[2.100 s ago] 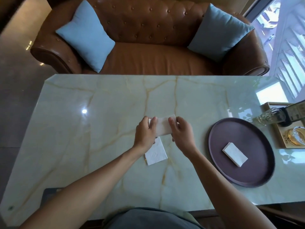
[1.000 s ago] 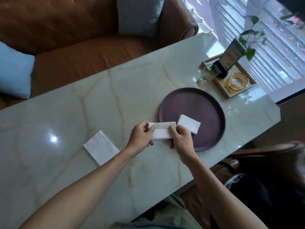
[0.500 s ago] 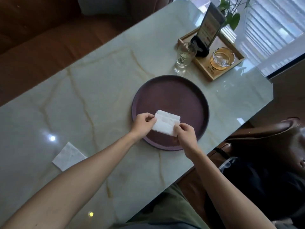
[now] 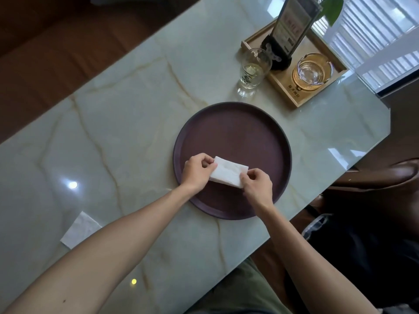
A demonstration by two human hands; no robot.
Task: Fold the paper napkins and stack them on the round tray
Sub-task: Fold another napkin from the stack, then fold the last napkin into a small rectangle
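Observation:
A round dark purple tray (image 4: 233, 130) lies on the marble table. Over its near left part both hands hold a folded white napkin (image 4: 227, 174). My left hand (image 4: 197, 169) pinches its left end and my right hand (image 4: 257, 183) pinches its right end. The napkin hides the one that lay on the tray; I cannot tell whether the two touch. Another white napkin (image 4: 79, 230) lies flat on the table at the lower left, partly behind my left forearm.
A drinking glass (image 4: 254, 70) stands just beyond the tray. Behind it a wooden tray (image 4: 292, 97) carries a glass ashtray (image 4: 311, 72) and a card stand (image 4: 292, 28). The table's corner edge (image 4: 385, 123) is close on the right. A brown sofa runs along the far side.
The folded napkin went with both hands from the table's middle rightward to the tray, over the napkin lying there. The view turned right with it.

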